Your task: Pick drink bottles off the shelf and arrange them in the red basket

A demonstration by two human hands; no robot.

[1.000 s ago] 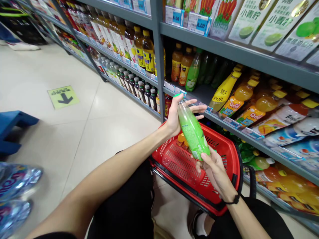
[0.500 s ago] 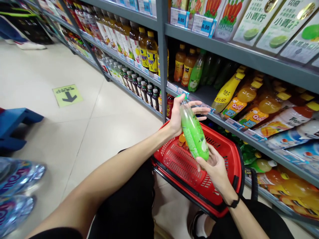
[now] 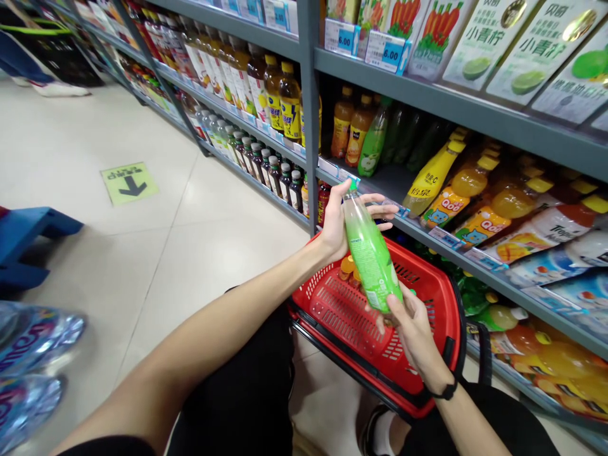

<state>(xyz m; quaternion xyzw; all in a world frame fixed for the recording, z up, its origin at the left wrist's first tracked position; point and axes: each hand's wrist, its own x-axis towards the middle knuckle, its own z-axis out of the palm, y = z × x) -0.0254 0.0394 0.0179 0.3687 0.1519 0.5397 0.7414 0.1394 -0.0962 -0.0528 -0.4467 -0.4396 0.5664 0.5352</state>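
A green drink bottle point(image 3: 369, 250) with a green cap is tilted between both hands above a red shopping basket point(image 3: 441, 329). My left hand point(image 3: 339, 221) cups the neck, thumb up by the cap and fingers curled behind the glass. My right hand point(image 3: 411, 323) grips the bottle's base from below. Orange-capped bottles point(image 3: 346, 266) lie in the basket under the green one.
Grey shelves point(image 3: 427, 104) on the right hold juice and tea bottles, with price tags point(image 3: 384, 50) on the upper rail. A blue step stool point(image 3: 28, 244) and wrapped water packs point(image 3: 28, 361) stand at the left. A green arrow sticker point(image 3: 129, 183) marks the tiled floor.
The bottle has turned in my hands, its label side now showing text. My right hand has shifted slightly lower on the base. The left hand has stayed at the neck.
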